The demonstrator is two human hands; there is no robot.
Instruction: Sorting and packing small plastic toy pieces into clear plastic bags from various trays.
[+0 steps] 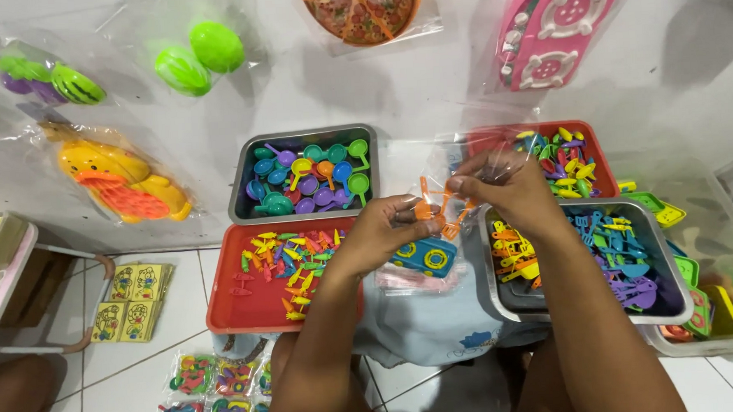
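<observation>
My left hand (pixel 381 230) and my right hand (pixel 506 187) meet above my lap and together hold a clear plastic bag (pixel 431 166) with small orange toy pieces (pixel 443 212) at its mouth. The left fingers pinch the orange pieces; the right fingers grip the bag's upper edge. Just below the hands lies a blue toy stove (pixel 425 257) on a pink one. A red tray (pixel 239 310) of small mixed-colour toy utensils sits under my left forearm.
A metal tray (pixel 240 187) of coloured toy spoons is behind the red tray. A metal tray (pixel 656 243) of blue, purple and yellow pieces lies right, another red tray (pixel 599 150) behind it. Packed toy bags hang on the wall; filled packets (pixel 214 394) lie on the floor.
</observation>
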